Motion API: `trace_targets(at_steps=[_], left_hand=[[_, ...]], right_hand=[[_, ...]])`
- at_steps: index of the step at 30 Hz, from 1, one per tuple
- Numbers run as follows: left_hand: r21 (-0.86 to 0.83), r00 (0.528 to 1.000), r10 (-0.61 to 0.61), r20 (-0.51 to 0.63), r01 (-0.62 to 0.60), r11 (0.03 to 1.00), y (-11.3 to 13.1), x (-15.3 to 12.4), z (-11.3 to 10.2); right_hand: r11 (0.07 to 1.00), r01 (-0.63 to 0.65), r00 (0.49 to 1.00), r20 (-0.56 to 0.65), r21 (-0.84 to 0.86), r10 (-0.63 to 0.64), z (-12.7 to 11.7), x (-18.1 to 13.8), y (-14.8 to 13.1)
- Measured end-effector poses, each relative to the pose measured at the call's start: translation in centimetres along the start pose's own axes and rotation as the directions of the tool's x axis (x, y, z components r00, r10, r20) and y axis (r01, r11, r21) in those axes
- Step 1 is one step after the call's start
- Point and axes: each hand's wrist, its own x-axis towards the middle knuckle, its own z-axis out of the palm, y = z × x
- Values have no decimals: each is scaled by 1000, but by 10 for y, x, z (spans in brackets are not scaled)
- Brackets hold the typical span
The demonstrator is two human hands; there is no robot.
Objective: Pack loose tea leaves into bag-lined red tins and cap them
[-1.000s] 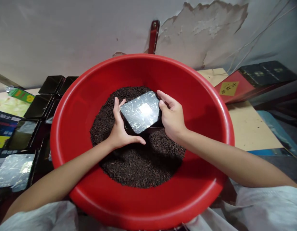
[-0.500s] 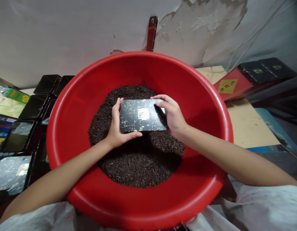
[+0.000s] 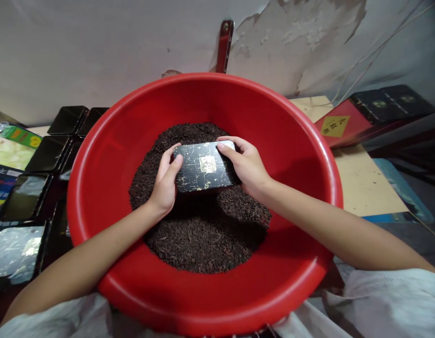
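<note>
Between my hands is a black tin (image 3: 199, 176) with gold flecks and a gold square on its lid. My left hand (image 3: 165, 184) grips its left end, thumb on top. My right hand (image 3: 247, 164) grips the right end, thumb on the lid and fingers along the far edge. The tin is held slightly tilted above dark loose tea leaves (image 3: 203, 249), which lie heaped in a large red basin (image 3: 287, 281). Its underside and some of my fingertips are hidden.
Several dark open tins (image 3: 50, 154) stand left of the basin, beside a flecked lid (image 3: 16, 251) and a green packet (image 3: 22, 136). At right, a red box (image 3: 339, 126) with black tins on top rests on a pale board (image 3: 368, 183). A peeling wall (image 3: 133, 37) rises behind.
My left thumb has moved from the tin's near edge onto its lid. My right thumb has shifted left over the lid. The tin has turned a little, its right end now farther away.
</note>
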Motion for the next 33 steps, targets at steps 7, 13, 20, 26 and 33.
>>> trace_targets(at_steps=[7, 13, 20, 26, 33], left_hand=[[-24, 987, -155, -46, 154, 988, 10, 4, 2], [-36, 990, -125, -65, 123, 992, 6, -5, 4], [-60, 989, -109, -102, 103, 993, 7, -9, 7], [36, 989, -22, -146, 28, 999, 4, -22, 7], [101, 983, 37, -178, -19, 995, 0, -32, 5]], right_hand=[[992, -127, 988, 86, 21, 124, 2, -9, -3], [998, -64, 996, 56, -22, 66, 1, -13, -2], [994, -109, 991, 80, -32, 111, 2, -19, -2], [999, -43, 994, 103, 2, 42, 0, -24, 1], [999, 5, 992, 122, -45, 0, -2, -27, 5]])
